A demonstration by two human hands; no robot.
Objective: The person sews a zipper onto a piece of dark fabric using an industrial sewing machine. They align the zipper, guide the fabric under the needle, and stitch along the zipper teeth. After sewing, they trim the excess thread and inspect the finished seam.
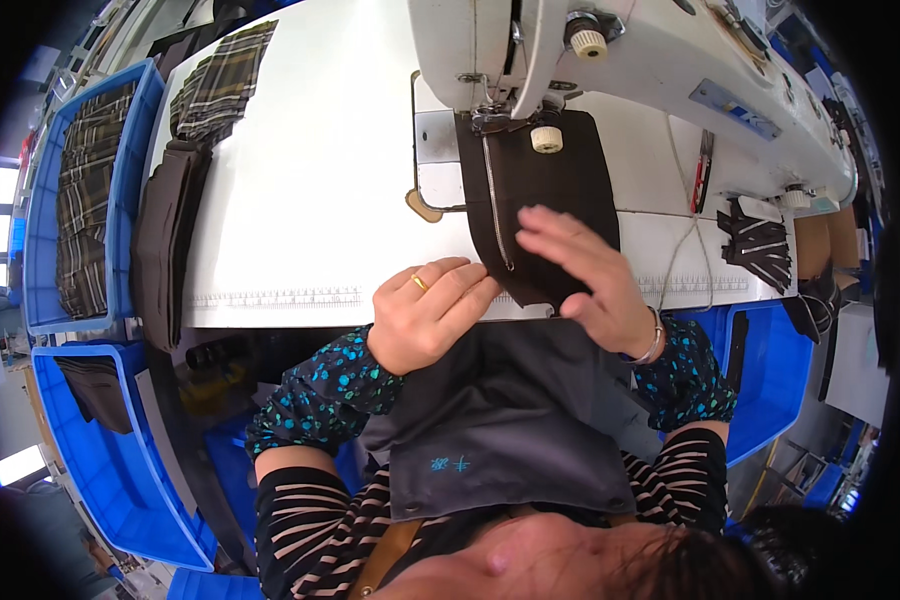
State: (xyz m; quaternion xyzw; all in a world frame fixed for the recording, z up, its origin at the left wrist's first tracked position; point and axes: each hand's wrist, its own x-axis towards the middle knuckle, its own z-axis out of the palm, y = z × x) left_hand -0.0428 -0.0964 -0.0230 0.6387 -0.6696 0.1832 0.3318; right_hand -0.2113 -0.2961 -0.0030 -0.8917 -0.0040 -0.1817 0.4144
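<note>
A dark brown fabric panel [567, 185] lies under the sewing machine's presser foot [492, 118] and reaches toward me. A metal zipper [496, 200] runs lengthwise near its left side, with its pull at the near end. My left hand [428, 312] is closed at the panel's near left edge, the fingertips pinching the cloth; the thumb is mostly hidden. Over the panel's near right part is my right hand [598, 285], fingers stretched out and holding nothing. Whether its fingertips touch the cloth I cannot tell.
The white sewing machine [660, 70] spans the far right. Folded brown cloth [170, 235] and plaid pieces [220, 85] lie at left beside a blue bin [38, 240]. Red-handled snips [703, 172], a cord [685, 240] and dark strips [755, 245] are at right.
</note>
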